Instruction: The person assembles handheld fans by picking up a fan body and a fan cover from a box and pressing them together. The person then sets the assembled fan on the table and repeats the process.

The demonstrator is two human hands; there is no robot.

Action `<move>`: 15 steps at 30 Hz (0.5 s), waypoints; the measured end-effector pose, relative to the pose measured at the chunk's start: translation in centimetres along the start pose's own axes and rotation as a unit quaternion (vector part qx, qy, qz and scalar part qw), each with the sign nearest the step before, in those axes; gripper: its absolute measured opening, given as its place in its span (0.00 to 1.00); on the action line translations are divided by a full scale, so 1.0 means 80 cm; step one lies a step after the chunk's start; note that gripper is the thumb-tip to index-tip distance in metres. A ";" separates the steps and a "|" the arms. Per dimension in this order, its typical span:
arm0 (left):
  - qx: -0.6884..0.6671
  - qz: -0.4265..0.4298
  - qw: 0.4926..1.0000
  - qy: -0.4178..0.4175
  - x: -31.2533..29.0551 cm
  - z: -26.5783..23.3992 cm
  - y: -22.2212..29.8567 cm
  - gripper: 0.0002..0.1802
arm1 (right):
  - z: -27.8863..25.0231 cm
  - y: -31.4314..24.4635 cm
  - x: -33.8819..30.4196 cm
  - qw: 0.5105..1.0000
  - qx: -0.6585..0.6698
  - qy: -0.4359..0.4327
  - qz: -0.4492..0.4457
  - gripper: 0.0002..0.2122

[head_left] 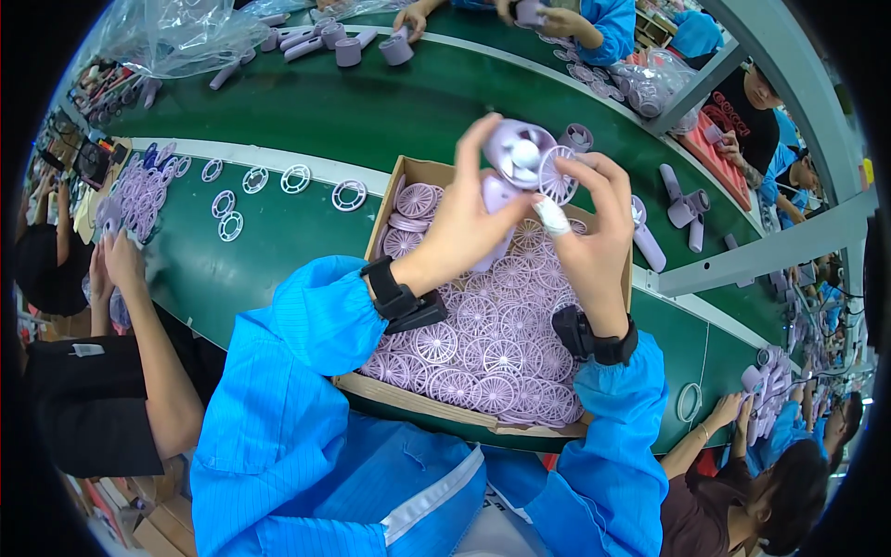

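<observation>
My left hand (464,223) is wrapped round a light purple handheld fan (509,153), its round head tilted up with a white hub in the middle. Between the fingers of my right hand (599,237) is a purple spoked fan grille (559,176), held at the right side of the fan head; whether the two touch I cannot tell. White tape covers a fingertip of the right hand. Below both hands an open cardboard box (464,413) holds many loose purple grilles (506,357). My left hand hides part of the fan's handle.
The box stands on a green work surface (278,278). Several purple and white rings (295,178) and a ring pile (139,200) lie left. Fan bodies (687,209) lie right, beneath a grey metal frame (770,241). Co-workers' hands (121,260) work on both sides and across.
</observation>
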State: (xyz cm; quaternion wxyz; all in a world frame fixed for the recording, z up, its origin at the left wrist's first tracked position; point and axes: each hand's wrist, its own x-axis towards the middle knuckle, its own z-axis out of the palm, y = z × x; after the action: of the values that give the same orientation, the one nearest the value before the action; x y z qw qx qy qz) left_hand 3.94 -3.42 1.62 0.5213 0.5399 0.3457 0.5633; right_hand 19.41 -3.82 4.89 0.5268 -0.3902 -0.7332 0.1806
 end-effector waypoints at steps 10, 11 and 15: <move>0.120 0.100 0.986 -0.057 -0.003 0.012 -0.012 0.42 | 0.000 -0.006 0.000 0.970 -0.213 0.016 -0.115 0.19; 0.122 0.100 0.986 -0.057 -0.003 0.011 -0.012 0.42 | 0.000 -0.006 -0.001 0.971 -0.211 0.016 -0.112 0.19; 0.127 0.096 0.985 -0.063 -0.005 0.010 -0.010 0.42 | 0.004 -0.006 -0.004 0.976 -0.194 0.023 -0.095 0.19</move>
State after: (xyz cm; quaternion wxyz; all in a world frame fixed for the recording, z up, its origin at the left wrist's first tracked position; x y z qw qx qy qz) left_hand 4.87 -3.76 0.92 0.4129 0.6664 0.3276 0.5273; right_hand 18.94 -4.31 4.90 0.4724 -0.4172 -0.7760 -0.0249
